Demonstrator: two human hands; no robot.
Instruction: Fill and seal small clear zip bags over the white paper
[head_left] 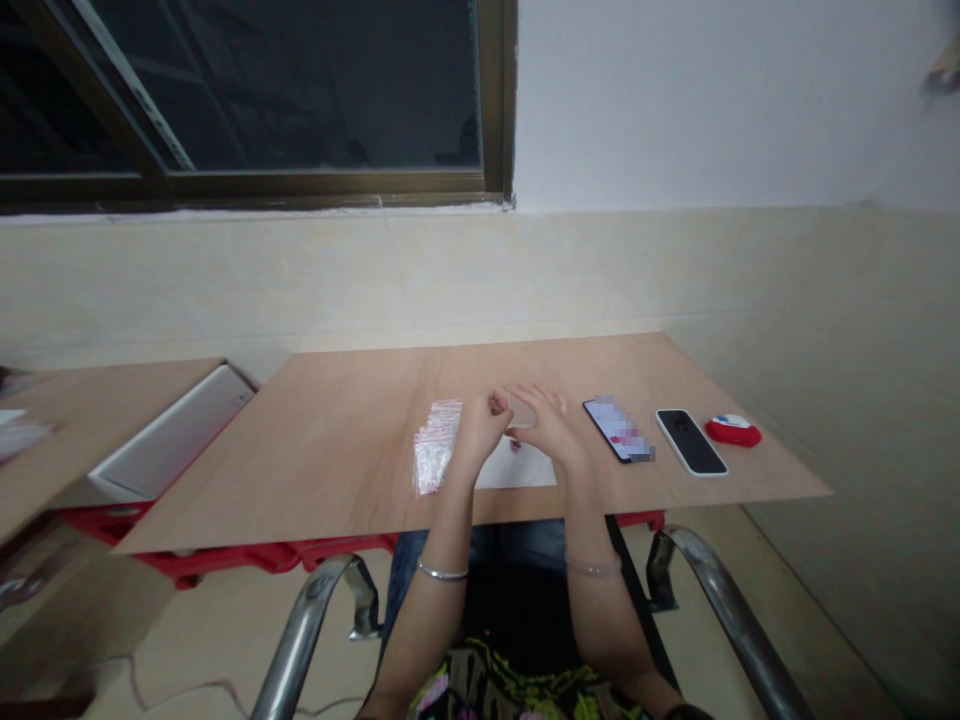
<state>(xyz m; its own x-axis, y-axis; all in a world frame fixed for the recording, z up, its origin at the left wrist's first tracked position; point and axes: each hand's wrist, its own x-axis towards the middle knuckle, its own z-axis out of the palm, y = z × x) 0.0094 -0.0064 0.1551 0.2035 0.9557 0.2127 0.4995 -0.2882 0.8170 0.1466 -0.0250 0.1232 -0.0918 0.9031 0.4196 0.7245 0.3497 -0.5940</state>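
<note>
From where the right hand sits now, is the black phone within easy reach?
Probably yes: the right hand rests left of the black phone, with only the lit phone lying flat between them, low enough to pass over.

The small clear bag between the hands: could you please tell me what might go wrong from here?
1. The clear bag is pinched between the left hand and right hand above the table; small red pieces on the white sheet could roll off or get lost.
2. The stack of bags lies beside the left forearm and could be brushed aside.
3. The two phones sit near the right elbow's sweep.
</note>
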